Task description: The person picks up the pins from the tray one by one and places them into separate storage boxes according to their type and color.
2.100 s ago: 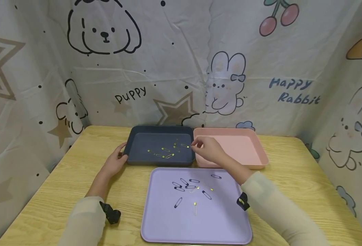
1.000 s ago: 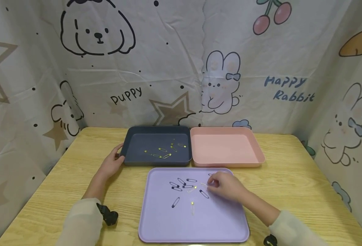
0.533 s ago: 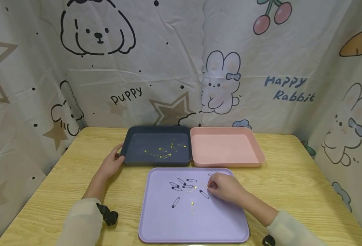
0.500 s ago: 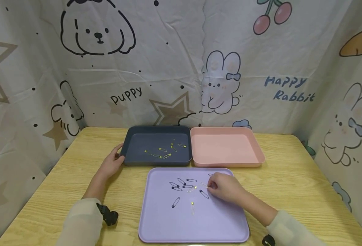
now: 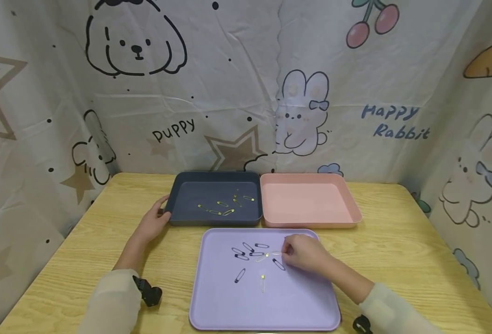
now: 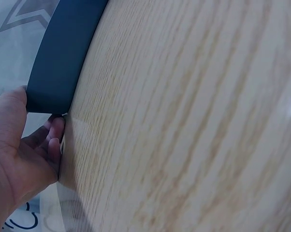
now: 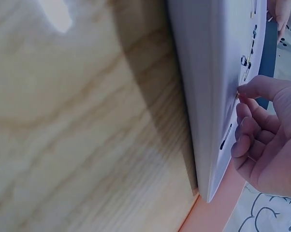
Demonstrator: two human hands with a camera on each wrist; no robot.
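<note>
Cartoon-curtained desk (image 5: 396, 250): right hand (image 5: 306, 253) fingers pinching gold pin (image 5: 276, 253) on lilac tray (image 5: 304, 306); thin wire may slip. Left hand (image 5: 154, 223) grips navy tray (image 5: 179, 192).

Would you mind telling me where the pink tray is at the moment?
In the head view, the pink tray sits at the back of the wooden table, right of centre, flush beside the dark blue tray and just behind the lilac tray.
</note>
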